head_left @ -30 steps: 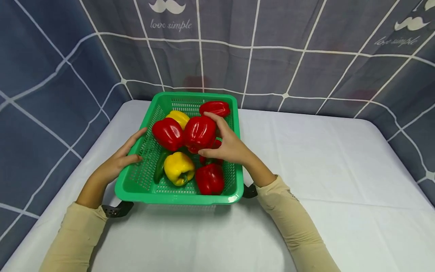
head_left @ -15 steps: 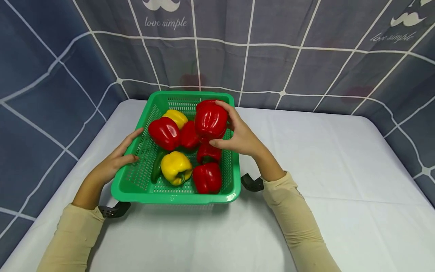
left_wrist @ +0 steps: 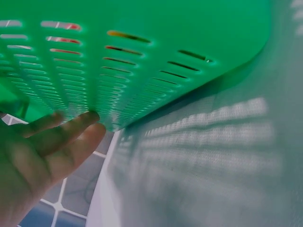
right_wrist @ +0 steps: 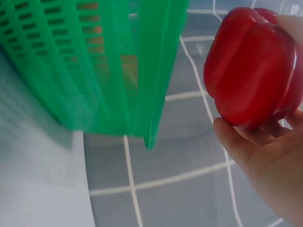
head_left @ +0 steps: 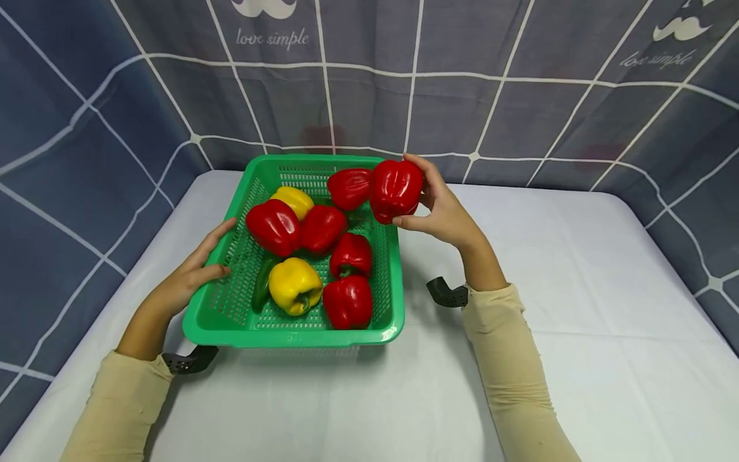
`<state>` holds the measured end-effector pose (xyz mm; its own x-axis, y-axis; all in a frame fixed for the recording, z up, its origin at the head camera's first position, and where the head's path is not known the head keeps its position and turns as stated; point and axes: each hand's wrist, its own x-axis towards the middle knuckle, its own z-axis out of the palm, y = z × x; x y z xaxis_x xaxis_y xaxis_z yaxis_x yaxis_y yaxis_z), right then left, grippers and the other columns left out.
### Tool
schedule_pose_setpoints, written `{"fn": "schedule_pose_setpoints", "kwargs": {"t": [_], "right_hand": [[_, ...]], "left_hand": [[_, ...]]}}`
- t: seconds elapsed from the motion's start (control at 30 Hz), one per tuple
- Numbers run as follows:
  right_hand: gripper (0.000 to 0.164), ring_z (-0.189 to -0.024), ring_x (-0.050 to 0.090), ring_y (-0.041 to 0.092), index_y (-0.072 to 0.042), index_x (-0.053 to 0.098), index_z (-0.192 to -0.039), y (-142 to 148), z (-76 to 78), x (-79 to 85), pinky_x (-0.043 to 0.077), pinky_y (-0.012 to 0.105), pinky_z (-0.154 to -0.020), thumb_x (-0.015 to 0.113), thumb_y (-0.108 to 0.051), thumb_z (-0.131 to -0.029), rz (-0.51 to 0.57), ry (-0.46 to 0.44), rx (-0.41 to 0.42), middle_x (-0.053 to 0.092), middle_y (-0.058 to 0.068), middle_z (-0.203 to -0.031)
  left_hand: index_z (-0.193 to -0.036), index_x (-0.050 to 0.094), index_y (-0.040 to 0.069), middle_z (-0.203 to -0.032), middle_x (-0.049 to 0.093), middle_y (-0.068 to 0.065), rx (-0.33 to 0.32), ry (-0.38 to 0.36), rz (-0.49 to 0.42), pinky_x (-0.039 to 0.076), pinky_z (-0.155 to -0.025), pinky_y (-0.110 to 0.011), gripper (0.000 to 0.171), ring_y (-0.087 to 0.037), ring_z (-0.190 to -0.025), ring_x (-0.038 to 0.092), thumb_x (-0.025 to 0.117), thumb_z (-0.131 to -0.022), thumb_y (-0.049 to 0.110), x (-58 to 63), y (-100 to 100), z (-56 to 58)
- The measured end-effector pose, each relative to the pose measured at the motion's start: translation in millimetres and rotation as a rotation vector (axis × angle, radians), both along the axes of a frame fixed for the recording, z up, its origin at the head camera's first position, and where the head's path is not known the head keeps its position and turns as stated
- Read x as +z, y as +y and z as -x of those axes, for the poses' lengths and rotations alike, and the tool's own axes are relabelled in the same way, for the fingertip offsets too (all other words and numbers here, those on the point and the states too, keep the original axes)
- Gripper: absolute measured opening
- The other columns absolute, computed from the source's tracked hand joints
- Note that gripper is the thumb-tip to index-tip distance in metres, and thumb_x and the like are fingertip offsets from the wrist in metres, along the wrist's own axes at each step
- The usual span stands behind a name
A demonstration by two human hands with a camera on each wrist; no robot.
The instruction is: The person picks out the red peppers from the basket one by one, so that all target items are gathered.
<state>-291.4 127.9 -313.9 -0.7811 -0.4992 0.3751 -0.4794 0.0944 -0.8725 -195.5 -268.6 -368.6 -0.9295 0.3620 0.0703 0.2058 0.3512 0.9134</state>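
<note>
One glossy red bell pepper (head_left: pixel 396 190) sits in the right hand (head_left: pixel 444 208), its grip closed around the fruit with the fingers on the far right side and the thumb at the near side. In the head view the pepper overlaps the far part of the right rim of a rectangular green plastic basket (head_left: pixel 291 339) with slotted walls; the right wrist view shows a gap between the two. The left hand (head_left: pixel 187 276) grips the basket's left rim, thumb over the inside, other fingers along the outer wall.

Within the basket, a narrower red pepper (head_left: pixel 349 188) lies at the far right. A yellow rounded pepper (head_left: pixel 293 202) lies far left, partly hidden by a broad red pepper (head_left: pixel 273 226), with a central red pepper (head_left: pixel 323 229) just right of that. Toward the near right are a small red pepper with a green stem (head_left: pixel 351 255) and a blocky red pepper (head_left: pixel 348 302). A yellow bell pepper (head_left: pixel 295 286) lies near the middle, a long dark green vegetable (head_left: pixel 262 285) at its left.

The basket stands left of centre on a white cloth-covered worktop (head_left: pixel 577 269). Beige sleeves (head_left: pixel 121 410) cover both forearms. Beyond hangs a grey curtain (head_left: pixel 462 122) with white grid lines.
</note>
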Motion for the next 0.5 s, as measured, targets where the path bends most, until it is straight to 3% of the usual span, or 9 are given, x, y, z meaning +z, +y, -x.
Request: {"fn": "schedule_pose_setpoints", "kwargs": {"t": [0.07,0.13,0.23,0.27,0.5], "right_hand": [[0.086,-0.117,0.046,0.02,-0.007,0.024,-0.141,6.0,3.2,-0.9,0.04,0.037,-0.098,0.068,0.008,-0.069,-0.001,-0.019,-0.02,0.04,0.011,-0.132],[0.085,-0.118,0.044,0.021,-0.007,0.024,-0.141,11.9,6.5,-2.2,0.039,0.038,-0.099,0.067,0.009,-0.07,0.001,-0.035,-0.041,0.039,0.012,-0.133],[0.083,-0.12,0.042,0.023,-0.008,0.024,-0.141,20.3,10.7,-4.4,0.038,0.041,-0.1,0.065,0.008,-0.07,0.013,-0.062,-0.076,0.038,0.012,-0.135],[0.083,-0.121,0.041,0.024,-0.009,0.024,-0.141,22.7,11.9,-5.3,0.037,0.042,-0.101,0.065,0.008,-0.07,0.018,-0.073,-0.086,0.037,0.013,-0.135],[0.084,-0.125,0.036,0.025,-0.01,0.024,-0.14,34.0,21.6,-15.5,0.035,0.045,-0.102,0.062,0.01,-0.069,0.03,-0.124,-0.127,0.034,0.011,-0.137]], "left_hand": [[-0.148,0.007,0.024,-0.154,-0.004,-0.001,0.009,0.0,-0.01,0.04,-0.092,-0.023,0.077,-0.006,-0.123,0.025,0.036,-0.084,-0.005,-0.8,-0.9,-0.2],[-0.148,0.007,0.022,-0.154,-0.007,0.003,0.02,0.01,-0.017,0.024,-0.107,-0.041,0.078,-0.01,-0.133,0.016,0.038,-0.082,-0.004,-1.3,-1.3,0.0],[-0.148,0.009,0.018,-0.153,-0.012,0.005,0.032,0.043,-0.026,-0.005,-0.103,-0.063,0.079,-0.013,-0.139,-0.013,0.042,-0.079,-0.003,-2.0,-1.4,1.5],[-0.148,0.01,0.017,-0.153,-0.013,0.005,0.033,0.049,-0.029,-0.008,-0.098,-0.068,0.079,-0.016,-0.139,-0.016,0.042,-0.079,-0.002,-2.1,-1.4,1.8],[-0.148,0.01,0.017,-0.153,-0.012,0.005,0.029,0.044,-0.037,-0.005,-0.099,-0.065,0.079,-0.016,-0.139,-0.014,0.042,-0.079,-0.004,-1.6,-1.3,3.0]]}}
